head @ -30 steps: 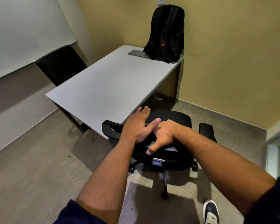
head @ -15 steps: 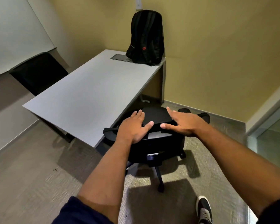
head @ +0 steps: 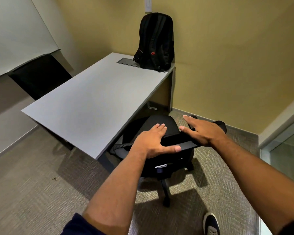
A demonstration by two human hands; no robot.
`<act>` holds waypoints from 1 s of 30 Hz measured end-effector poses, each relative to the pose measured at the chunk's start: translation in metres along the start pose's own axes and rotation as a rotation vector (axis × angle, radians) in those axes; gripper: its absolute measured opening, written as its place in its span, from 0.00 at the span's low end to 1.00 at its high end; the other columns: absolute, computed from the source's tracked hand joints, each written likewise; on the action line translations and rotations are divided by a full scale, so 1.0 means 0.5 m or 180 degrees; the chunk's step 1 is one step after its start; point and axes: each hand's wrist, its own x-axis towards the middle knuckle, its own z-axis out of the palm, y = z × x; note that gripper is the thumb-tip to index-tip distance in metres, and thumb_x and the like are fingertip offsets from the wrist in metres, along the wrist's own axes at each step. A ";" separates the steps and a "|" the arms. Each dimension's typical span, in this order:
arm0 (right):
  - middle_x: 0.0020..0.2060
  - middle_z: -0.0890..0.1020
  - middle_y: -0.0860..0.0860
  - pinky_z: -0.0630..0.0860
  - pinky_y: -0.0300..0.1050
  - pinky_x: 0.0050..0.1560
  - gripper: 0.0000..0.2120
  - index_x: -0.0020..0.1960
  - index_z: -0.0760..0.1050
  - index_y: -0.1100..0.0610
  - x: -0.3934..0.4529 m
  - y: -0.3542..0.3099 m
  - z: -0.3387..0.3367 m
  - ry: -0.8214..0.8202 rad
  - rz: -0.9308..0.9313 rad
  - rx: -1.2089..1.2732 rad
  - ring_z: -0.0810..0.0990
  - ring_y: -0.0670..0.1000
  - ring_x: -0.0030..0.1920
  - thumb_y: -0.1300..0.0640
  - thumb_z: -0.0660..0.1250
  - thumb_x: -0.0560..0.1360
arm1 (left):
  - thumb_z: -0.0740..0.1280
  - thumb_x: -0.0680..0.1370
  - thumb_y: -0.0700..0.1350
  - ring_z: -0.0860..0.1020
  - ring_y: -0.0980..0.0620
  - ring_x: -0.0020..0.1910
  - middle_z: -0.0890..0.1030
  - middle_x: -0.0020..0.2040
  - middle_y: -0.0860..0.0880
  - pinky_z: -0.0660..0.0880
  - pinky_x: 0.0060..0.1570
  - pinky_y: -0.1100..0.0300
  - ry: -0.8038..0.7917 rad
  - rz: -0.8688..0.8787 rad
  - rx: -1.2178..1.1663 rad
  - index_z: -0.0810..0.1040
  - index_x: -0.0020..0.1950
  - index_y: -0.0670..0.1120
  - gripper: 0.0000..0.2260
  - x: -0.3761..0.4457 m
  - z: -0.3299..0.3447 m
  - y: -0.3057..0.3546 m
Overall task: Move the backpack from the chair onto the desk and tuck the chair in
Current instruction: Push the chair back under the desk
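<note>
The black backpack stands upright on the far right corner of the grey desk, leaning on the yellow wall. The black office chair sits at the desk's near right side, its seat partly under the desktop. My left hand lies over the top of the chair's backrest, fingers forward and thumb along the rear edge. My right hand rests flat on the backrest's right end with its fingers spread.
A second black chair stands behind the desk's left side under a whiteboard. A glass partition closes the right. My shoe is on the carpet behind the chair's wheeled base.
The chair has rolled forward, its seat and left armrest now partly under the desk. My right hand slid from the backrest's middle to its right end and flattened.
</note>
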 end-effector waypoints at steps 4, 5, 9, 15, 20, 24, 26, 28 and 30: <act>0.81 0.58 0.45 0.66 0.55 0.73 0.41 0.83 0.51 0.43 0.010 0.023 -0.007 -0.0009 -0.0002 -0.0002 0.64 0.50 0.79 0.24 0.43 0.76 | 0.66 0.64 0.80 0.46 0.56 0.83 0.48 0.85 0.53 0.53 0.81 0.49 -0.0171 0.0186 0.0206 0.50 0.85 0.47 0.60 0.018 0.008 0.018; 0.81 0.58 0.44 0.65 0.55 0.74 0.41 0.83 0.51 0.43 0.013 0.028 -0.010 -0.0040 -0.0015 -0.0011 0.64 0.50 0.79 0.24 0.44 0.76 | 0.67 0.63 0.80 0.46 0.56 0.83 0.48 0.85 0.53 0.53 0.81 0.50 -0.0161 0.0184 0.0211 0.49 0.85 0.47 0.61 0.022 0.010 0.022; 0.81 0.58 0.46 0.64 0.56 0.75 0.47 0.83 0.51 0.42 0.024 0.042 -0.030 -0.0259 -0.0075 0.0039 0.63 0.50 0.79 0.19 0.41 0.71 | 0.69 0.63 0.77 0.46 0.56 0.83 0.48 0.85 0.53 0.54 0.81 0.49 -0.0103 0.0113 0.0054 0.49 0.85 0.47 0.60 0.043 0.018 0.031; 0.80 0.60 0.42 0.66 0.55 0.74 0.49 0.82 0.52 0.40 0.022 0.046 -0.051 -0.0236 -0.0613 0.0003 0.61 0.45 0.79 0.17 0.40 0.68 | 0.73 0.63 0.72 0.45 0.56 0.83 0.47 0.85 0.54 0.52 0.81 0.47 -0.0174 0.0065 0.0012 0.49 0.85 0.48 0.60 0.069 0.002 0.026; 0.80 0.61 0.43 0.64 0.51 0.76 0.45 0.83 0.53 0.46 0.035 0.032 -0.045 -0.0041 -0.0834 -0.0230 0.59 0.43 0.79 0.22 0.38 0.74 | 0.70 0.63 0.75 0.49 0.55 0.83 0.50 0.85 0.52 0.53 0.80 0.49 0.0102 0.0198 0.0361 0.52 0.85 0.47 0.59 0.085 -0.013 0.005; 0.81 0.59 0.44 0.63 0.51 0.75 0.47 0.83 0.53 0.47 0.070 0.015 -0.039 0.0058 -0.0651 -0.0227 0.58 0.45 0.80 0.22 0.37 0.73 | 0.65 0.60 0.81 0.50 0.55 0.83 0.53 0.85 0.52 0.52 0.80 0.50 0.0268 -0.0005 0.0356 0.54 0.84 0.47 0.62 0.088 -0.025 -0.026; 0.81 0.59 0.44 0.64 0.52 0.75 0.47 0.83 0.53 0.46 0.092 0.009 -0.037 0.0028 -0.0648 -0.0225 0.58 0.45 0.80 0.21 0.37 0.72 | 0.64 0.58 0.83 0.50 0.55 0.83 0.54 0.85 0.52 0.48 0.81 0.48 0.0309 -0.0235 0.0190 0.54 0.84 0.47 0.64 0.085 -0.026 -0.042; 0.81 0.60 0.44 0.65 0.53 0.74 0.46 0.83 0.53 0.45 0.117 0.005 -0.036 0.0036 -0.0648 -0.0220 0.60 0.46 0.80 0.21 0.38 0.73 | 0.62 0.55 0.85 0.51 0.54 0.83 0.55 0.84 0.52 0.48 0.81 0.46 0.0399 -0.0515 0.0007 0.55 0.84 0.48 0.66 0.082 -0.027 -0.059; 0.80 0.61 0.43 0.66 0.52 0.73 0.44 0.83 0.54 0.43 0.139 0.004 -0.036 0.0032 -0.0705 -0.0238 0.62 0.47 0.79 0.22 0.39 0.73 | 0.61 0.53 0.86 0.55 0.52 0.82 0.59 0.83 0.52 0.54 0.80 0.44 0.0404 -0.0729 -0.0129 0.59 0.83 0.48 0.66 0.082 -0.032 -0.072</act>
